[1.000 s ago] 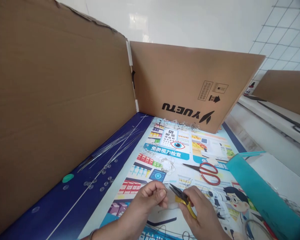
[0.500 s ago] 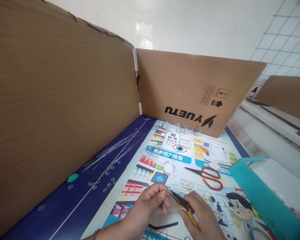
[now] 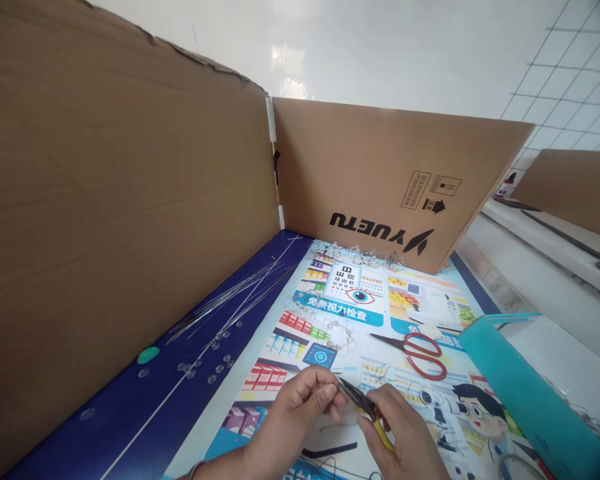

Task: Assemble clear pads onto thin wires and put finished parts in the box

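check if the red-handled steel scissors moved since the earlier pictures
No, the red-handled scissors lie just as before against the printed eye on the poster; only the head view shifted.

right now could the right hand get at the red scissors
Probably yes: the right hand holds the yellow-handled pliers, but the red-handled scissors lie just ahead on the printed mat, with nothing large between.

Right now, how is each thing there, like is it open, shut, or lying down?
left hand: pinched closed, touching the pliers' tips
right hand: gripping the pliers
yellow-handled pliers: held up, in the right hand
red-handled scissors: lying flat, blades shut
thin wires: lying loose in a pile
cardboard panel: standing up
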A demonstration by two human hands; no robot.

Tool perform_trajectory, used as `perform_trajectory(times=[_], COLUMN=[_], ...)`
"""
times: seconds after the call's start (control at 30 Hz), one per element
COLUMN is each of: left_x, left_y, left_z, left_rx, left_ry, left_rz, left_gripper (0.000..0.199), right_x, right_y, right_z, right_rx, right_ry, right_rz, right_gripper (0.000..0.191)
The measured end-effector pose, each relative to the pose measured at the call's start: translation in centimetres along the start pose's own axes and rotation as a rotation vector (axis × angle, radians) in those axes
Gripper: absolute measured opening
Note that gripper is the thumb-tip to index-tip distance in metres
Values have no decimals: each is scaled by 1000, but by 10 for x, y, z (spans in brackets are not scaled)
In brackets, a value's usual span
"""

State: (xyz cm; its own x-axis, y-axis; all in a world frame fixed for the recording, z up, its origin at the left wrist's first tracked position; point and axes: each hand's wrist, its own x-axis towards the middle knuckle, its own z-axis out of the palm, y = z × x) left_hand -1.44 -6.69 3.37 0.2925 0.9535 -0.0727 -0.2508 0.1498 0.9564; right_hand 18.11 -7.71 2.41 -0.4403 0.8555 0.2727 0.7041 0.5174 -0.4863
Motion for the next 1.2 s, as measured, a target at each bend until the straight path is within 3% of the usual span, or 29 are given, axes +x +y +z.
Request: perform_trajectory(times=[0.7, 1.2], left_x=[-1, -4], left_y=[-7, -2], left_z=[2, 5], left_rx=[-73, -94], left_ry=[0, 29], left_rz=[-7, -28], left_gripper=[16, 20], right_x=[-3, -1], right_y=[1, -5], right_z=[7, 5], right_rx=[19, 71], right_ry=[17, -69], right_rz=[-7, 45], right_gripper=[6, 7])
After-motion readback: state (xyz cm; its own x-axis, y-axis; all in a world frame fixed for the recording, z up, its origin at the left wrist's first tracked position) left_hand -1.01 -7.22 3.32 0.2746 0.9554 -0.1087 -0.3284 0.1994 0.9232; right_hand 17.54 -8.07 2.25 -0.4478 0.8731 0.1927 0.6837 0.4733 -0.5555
